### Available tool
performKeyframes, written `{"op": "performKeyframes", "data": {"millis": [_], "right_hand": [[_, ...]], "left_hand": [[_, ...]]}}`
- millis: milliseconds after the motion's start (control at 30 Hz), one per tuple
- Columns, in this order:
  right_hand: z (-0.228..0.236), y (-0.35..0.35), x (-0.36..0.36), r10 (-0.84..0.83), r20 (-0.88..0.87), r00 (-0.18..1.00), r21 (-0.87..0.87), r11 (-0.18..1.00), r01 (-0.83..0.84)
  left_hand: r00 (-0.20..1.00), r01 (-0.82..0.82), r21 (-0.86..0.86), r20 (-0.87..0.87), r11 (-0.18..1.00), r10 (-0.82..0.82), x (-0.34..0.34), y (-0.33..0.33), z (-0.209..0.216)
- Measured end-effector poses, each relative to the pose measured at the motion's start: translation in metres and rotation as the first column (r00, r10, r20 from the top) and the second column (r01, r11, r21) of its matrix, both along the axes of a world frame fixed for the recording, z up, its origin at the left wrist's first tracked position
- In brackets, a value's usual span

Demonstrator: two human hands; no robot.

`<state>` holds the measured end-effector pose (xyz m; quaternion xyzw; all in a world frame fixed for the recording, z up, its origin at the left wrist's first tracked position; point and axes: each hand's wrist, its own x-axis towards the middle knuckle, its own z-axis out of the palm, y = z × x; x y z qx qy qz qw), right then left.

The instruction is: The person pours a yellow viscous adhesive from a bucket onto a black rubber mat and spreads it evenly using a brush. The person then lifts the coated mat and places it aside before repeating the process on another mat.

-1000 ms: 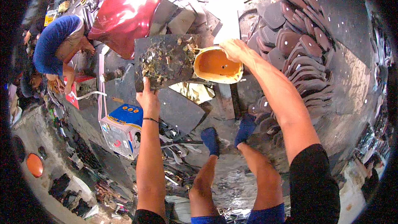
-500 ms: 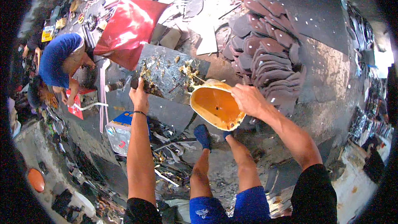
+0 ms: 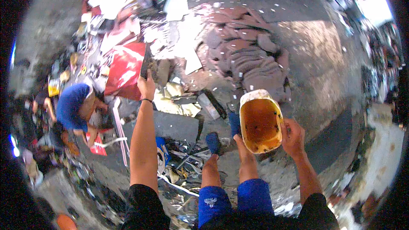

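Observation:
My right hand (image 3: 293, 137) grips the side of a cream plastic tub (image 3: 260, 121), its inside coated amber-brown with dark specks. The tub is tilted so that its inside faces me, above the ground to the right of my feet. At the left, my outstretched left hand (image 3: 147, 87) is closed on a dark board (image 3: 146, 61), which now stands almost edge-on. Beyond the board lies a shiny red sheet (image 3: 125, 70). Pale yellowish scraps (image 3: 174, 100) and a grey block (image 3: 208, 104) rest on the ground between my hands.
Overlapping brown-grey sole-shaped pieces (image 3: 260, 68) are heaped ahead. At the left a person in a blue shirt (image 3: 73, 106) bends over a red box (image 3: 100, 142) with a white strip. Cut scraps (image 3: 183, 166) litter the ground near my feet, beside a blue-topped tin (image 3: 162, 153).
My right hand has carried the tub to the right and tipped it toward me. The board in my left hand has swung from lying flat to nearly upright, uncovering scraps beneath.

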<state>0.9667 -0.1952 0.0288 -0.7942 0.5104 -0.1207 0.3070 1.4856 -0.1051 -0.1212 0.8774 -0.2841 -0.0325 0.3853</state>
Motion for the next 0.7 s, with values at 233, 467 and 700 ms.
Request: {"op": "performKeyframes", "data": {"millis": [233,467,700], "right_hand": [[0.031,0.044,-0.040,-0.243,0.210,0.947,-0.191,0.940,0.283],[0.101,0.142,-0.089,-0.612,0.294,0.734,0.027,0.773,0.633],[0.174,0.240,-0.122,-0.828,0.299,0.475,0.324,0.556,0.766]], "left_hand": [[0.733,0.545,0.383,0.214,0.745,-0.646,0.000,0.097,-0.069],[0.524,0.837,0.129,-0.465,0.531,-0.714,-0.212,0.119,0.093],[-0.278,0.590,-0.474,-0.879,0.653,-0.387,-0.361,0.095,0.281]]}}
